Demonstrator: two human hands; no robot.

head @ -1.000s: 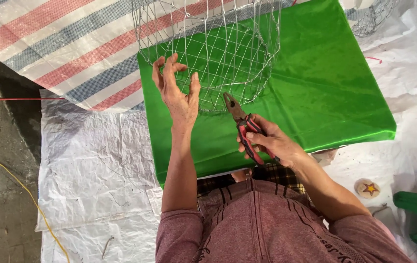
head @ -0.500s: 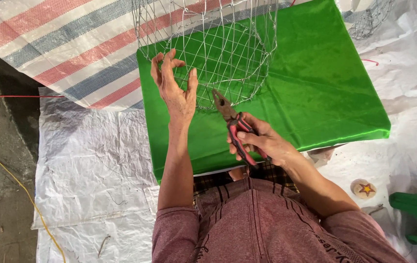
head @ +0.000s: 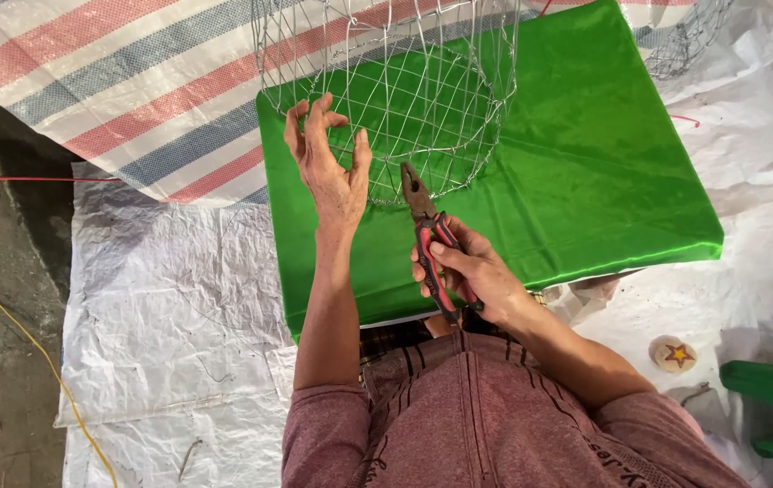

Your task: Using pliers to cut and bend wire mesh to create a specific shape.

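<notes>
With our left hand [head: 330, 172] fingering the basket [head: 395, 90] wall on the green surface [head: 603, 172], our right hand [head: 468, 271] should steady its closed grip on the pliers [head: 431, 239].

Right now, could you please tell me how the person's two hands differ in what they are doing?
The left hand is raised with fingers spread and curled at the wire basket, gripping no tool; the right hand is closed around the red-handled pliers. The left hand sits farther out over the green cloth, while the right hand is nearer the body at the cloth's near edge. Both are bare and work near the basket's lower rim.
</notes>
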